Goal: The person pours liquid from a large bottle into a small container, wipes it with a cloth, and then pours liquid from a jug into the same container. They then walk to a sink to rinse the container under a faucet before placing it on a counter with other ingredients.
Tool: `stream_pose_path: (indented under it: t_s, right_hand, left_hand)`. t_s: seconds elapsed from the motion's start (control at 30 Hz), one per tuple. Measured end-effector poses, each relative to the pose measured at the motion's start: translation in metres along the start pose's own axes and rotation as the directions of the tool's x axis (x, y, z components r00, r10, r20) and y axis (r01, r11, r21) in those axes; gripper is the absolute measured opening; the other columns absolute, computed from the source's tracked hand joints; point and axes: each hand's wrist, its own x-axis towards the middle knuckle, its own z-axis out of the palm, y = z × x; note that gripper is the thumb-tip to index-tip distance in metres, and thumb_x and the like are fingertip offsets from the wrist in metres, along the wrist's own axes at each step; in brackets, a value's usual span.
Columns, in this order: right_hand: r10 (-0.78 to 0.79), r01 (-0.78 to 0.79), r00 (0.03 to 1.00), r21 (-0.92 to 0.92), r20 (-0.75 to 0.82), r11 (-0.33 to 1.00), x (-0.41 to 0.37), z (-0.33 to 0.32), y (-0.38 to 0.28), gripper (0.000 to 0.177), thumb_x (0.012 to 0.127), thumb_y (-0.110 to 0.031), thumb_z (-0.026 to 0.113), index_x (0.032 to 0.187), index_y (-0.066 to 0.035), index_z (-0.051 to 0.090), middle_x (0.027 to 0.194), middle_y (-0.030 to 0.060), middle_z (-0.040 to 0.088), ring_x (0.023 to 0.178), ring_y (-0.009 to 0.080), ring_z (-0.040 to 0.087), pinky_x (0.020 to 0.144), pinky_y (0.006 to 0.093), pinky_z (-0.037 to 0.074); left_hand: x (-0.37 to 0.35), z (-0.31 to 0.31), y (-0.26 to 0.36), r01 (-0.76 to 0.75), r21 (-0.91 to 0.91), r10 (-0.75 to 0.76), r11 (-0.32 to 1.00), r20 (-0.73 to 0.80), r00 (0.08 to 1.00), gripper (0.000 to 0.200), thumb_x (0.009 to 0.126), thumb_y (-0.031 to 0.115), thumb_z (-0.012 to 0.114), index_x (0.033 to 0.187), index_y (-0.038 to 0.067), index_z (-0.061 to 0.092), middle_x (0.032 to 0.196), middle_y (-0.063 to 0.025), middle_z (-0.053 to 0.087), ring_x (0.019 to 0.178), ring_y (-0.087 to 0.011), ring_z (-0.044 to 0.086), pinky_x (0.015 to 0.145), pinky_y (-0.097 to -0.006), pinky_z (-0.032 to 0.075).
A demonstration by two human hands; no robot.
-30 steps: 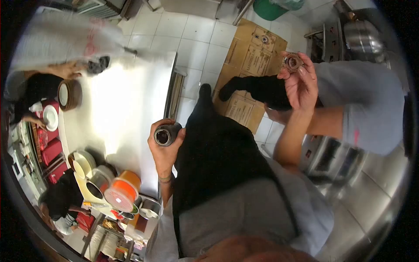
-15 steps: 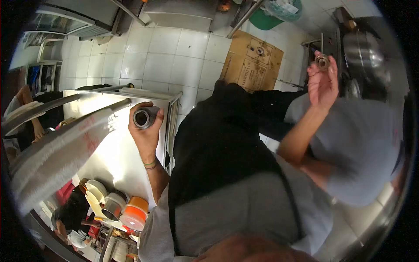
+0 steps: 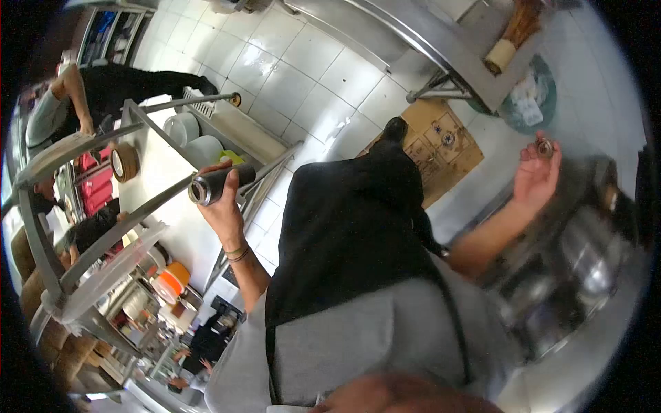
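Note:
My left hand (image 3: 224, 210) is wrapped round a dark cylindrical bottle (image 3: 222, 182) with a bare metal rim. The bottle lies tilted, its open mouth facing left towards the camera. It is held over the edge of a pale worktop (image 3: 186, 237). Out to the right, my right hand (image 3: 536, 175) holds a small round cap (image 3: 544, 146) at its fingertips, with a ring-like face showing. The cap is well apart from the bottle.
A flattened cardboard sheet (image 3: 447, 148) lies on the tiled floor by my foot. Metal rack bars (image 3: 103, 148) cross the left side. At right stand shiny metal pots (image 3: 585, 258); a green bin (image 3: 530, 103) is beyond. Other people (image 3: 131, 86) stand at left.
My view and body have turned, and one foot now rests by the cardboard. The bottle has tipped from facing the camera to lying more sideways. Both hands keep their hold.

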Motion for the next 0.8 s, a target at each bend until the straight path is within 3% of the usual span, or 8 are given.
stream_pose_path:
  t_s: [0.27, 0.37, 0.5, 0.6, 0.63, 0.7, 0.77, 0.8]
  right_hand:
    - [0.254, -0.229, 0.944, -0.136, 0.208, 0.964, 0.124, 0.053, -0.004, 0.037, 0.105, -0.025, 0.055, 0.136, -0.005, 0.056, 0.126, 0.0208, 0.065, 0.095, 0.0284, 0.068, 0.084, 0.0423, 0.056]
    - [0.171, -0.133, 0.976, -0.255, 0.134, 0.958, 0.127, 0.092, 0.009, 0.035, 0.103, -0.024, 0.057, 0.132, -0.005, 0.059, 0.120, 0.0198, 0.068, 0.095, 0.0305, 0.070, 0.084, 0.0439, 0.058]
    - [0.235, -0.196, 0.961, -0.240, 0.148, 0.951, 0.133, 0.120, 0.000, 0.023, 0.100, -0.020, 0.058, 0.116, -0.004, 0.063, 0.112, 0.0155, 0.070, 0.094, 0.0286, 0.069, 0.076, 0.0416, 0.057]
    - [0.294, -0.260, 0.954, -0.326, 0.060, 0.909, 0.189, 0.133, -0.009, 0.019, 0.098, -0.021, 0.060, 0.109, -0.006, 0.065, 0.112, 0.0144, 0.070, 0.089, 0.0265, 0.068, 0.069, 0.0379, 0.054]
    - [0.244, -0.190, 0.967, -0.447, 0.066, 0.874, 0.213, 0.140, -0.009, 0.018, 0.098, -0.022, 0.060, 0.107, -0.007, 0.067, 0.108, 0.0132, 0.071, 0.085, 0.0253, 0.067, 0.068, 0.0370, 0.053]
    - [0.156, -0.057, 0.984, -0.667, 0.090, 0.743, 0.269, 0.152, -0.009, 0.018, 0.098, -0.023, 0.061, 0.102, -0.008, 0.071, 0.101, 0.0107, 0.072, 0.079, 0.0231, 0.066, 0.065, 0.0351, 0.051]
    - [-0.046, 0.180, 0.984, -0.958, 0.174, 0.223, 0.329, 0.163, -0.011, 0.020, 0.095, -0.022, 0.064, 0.098, -0.006, 0.076, 0.089, 0.0085, 0.074, 0.075, 0.0209, 0.068, 0.065, 0.0352, 0.052]
    - [-0.190, 0.397, 0.884, -0.901, 0.427, -0.175, 0.381, 0.154, -0.011, 0.023, 0.095, -0.024, 0.065, 0.101, -0.006, 0.077, 0.086, 0.0096, 0.075, 0.077, 0.0236, 0.069, 0.067, 0.0375, 0.053]
  left_hand:
    - [-0.025, 0.026, 0.027, 0.086, 0.001, -0.085, 0.996, -0.119, 0.989, 0.041, 0.082, 0.009, 0.086, 0.114, 0.000, 0.061, 0.112, -0.0155, 0.071, 0.108, -0.0246, 0.067, 0.101, -0.0390, 0.051]
    - [-0.027, 0.028, 0.026, 0.096, 0.032, -0.093, 0.995, -0.079, 0.992, 0.045, 0.081, 0.011, 0.088, 0.115, 0.002, 0.061, 0.112, -0.0125, 0.070, 0.107, -0.0235, 0.065, 0.100, -0.0388, 0.052]
    - [-0.016, 0.031, -0.010, 0.064, -0.137, -0.073, 0.989, -0.061, 0.995, 0.040, 0.082, 0.003, 0.085, 0.113, 0.001, 0.062, 0.114, -0.0107, 0.069, 0.105, -0.0213, 0.064, 0.096, -0.0361, 0.053]
    - [-0.013, 0.031, -0.007, 0.049, -0.048, -0.052, 0.998, -0.058, 0.997, 0.038, 0.081, 0.000, 0.084, 0.113, 0.001, 0.063, 0.114, -0.0106, 0.068, 0.105, -0.0201, 0.064, 0.096, -0.0347, 0.052]
    - [-0.014, 0.030, -0.003, 0.033, -0.008, -0.034, 0.999, -0.048, 0.998, 0.038, 0.081, 0.000, 0.084, 0.112, 0.001, 0.063, 0.115, -0.0108, 0.068, 0.105, -0.0200, 0.064, 0.097, -0.0346, 0.052]
    - [-0.019, 0.036, -0.001, 0.042, -0.065, -0.047, 0.997, -0.079, 0.996, 0.037, 0.082, 0.001, 0.084, 0.112, 0.001, 0.064, 0.115, -0.0113, 0.068, 0.106, -0.0199, 0.064, 0.097, -0.0343, 0.052]
    - [-0.027, 0.047, 0.007, 0.012, -0.067, -0.021, 0.998, -0.131, 0.991, 0.034, 0.083, 0.001, 0.083, 0.111, 0.000, 0.064, 0.112, -0.0117, 0.069, 0.104, -0.0198, 0.066, 0.095, -0.0340, 0.054]
    - [-0.031, 0.053, 0.012, 0.042, -0.061, -0.051, 0.997, -0.152, 0.987, 0.034, 0.083, 0.002, 0.083, 0.111, 0.000, 0.064, 0.112, -0.0113, 0.069, 0.103, -0.0192, 0.066, 0.093, -0.0333, 0.055]
